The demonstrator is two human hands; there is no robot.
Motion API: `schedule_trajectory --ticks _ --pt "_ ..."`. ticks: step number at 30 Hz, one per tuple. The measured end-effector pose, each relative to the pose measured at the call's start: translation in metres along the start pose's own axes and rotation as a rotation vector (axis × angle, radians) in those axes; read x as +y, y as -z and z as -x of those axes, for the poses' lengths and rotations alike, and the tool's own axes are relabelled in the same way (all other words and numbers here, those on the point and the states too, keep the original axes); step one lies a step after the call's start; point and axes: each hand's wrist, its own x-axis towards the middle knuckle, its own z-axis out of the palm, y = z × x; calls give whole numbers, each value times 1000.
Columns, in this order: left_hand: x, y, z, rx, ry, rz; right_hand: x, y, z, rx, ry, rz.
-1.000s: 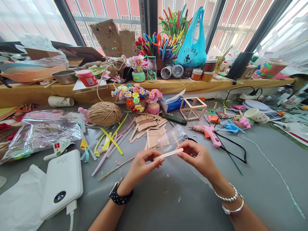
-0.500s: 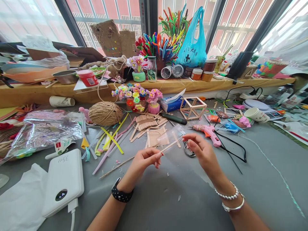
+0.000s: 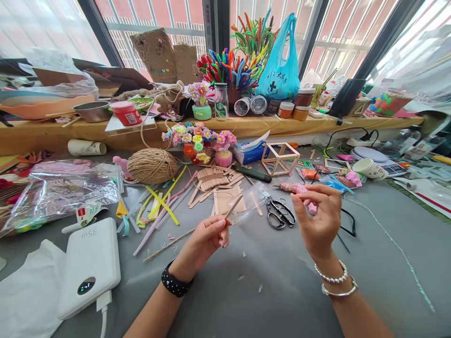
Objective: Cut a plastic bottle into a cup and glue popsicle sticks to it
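My left hand pinches one end of a thin wooden craft stick, which points up and away to the right. My right hand is lifted above the grey table, palm toward me, fingers loosely curled with nothing in them. It hovers in front of the pink glue gun, which it partly hides. Black-handled scissors lie between my hands. A pile of wooden sticks and a clear plastic bag lie just beyond the held stick.
A ball of twine, a wooden stick cube, small pipe-cleaner flower pots and a tissue box stand further back. A white power bank lies at left. Cables and a paper cup lie at right. The sill holds jars and bags.
My right hand let go of the stick and rose to the right, uncovering the scissors. My left hand kept the stick, which tilted from level to pointing upward.
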Motion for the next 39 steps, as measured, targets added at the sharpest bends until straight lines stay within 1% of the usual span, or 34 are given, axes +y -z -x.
schedule_trajectory --ticks 1,2,4,6,8,13,15,19,24,26,30,35,39 --pt "0 0 0 1 6 -5 -6 2 -3 17 126 52" --pt "-1 1 0 0 13 -12 -11 4 -7 6 255 106" --pt "-2 2 -1 -10 24 -21 -20 7 -13 -70 487 184" --pt "-3 3 -2 -24 32 -25 -24 9 -17 -167 642 192" --pt "-4 3 -2 -36 42 -31 -24 8 -19 -258 720 182" --pt "-5 3 -3 -54 50 -61 -18 0 -19 -542 779 188" --pt "-6 2 -3 -65 54 -64 -18 -4 -20 -606 825 188" --pt "-7 2 -2 -82 64 -74 -20 -8 -24 -584 944 194" --pt "-7 2 -3 -80 84 -66 -22 -10 -26 -539 1007 112" --pt "-7 2 -3 -74 94 -66 -22 -10 -26 -580 997 86" --pt "-6 1 -3 -66 108 -62 -21 -9 -24 -763 884 38" --pt "-6 1 -3 -61 121 -67 -20 -9 -23 -809 857 -35" --pt "-5 0 -3 -61 131 -71 -18 -9 -23 -878 855 6"
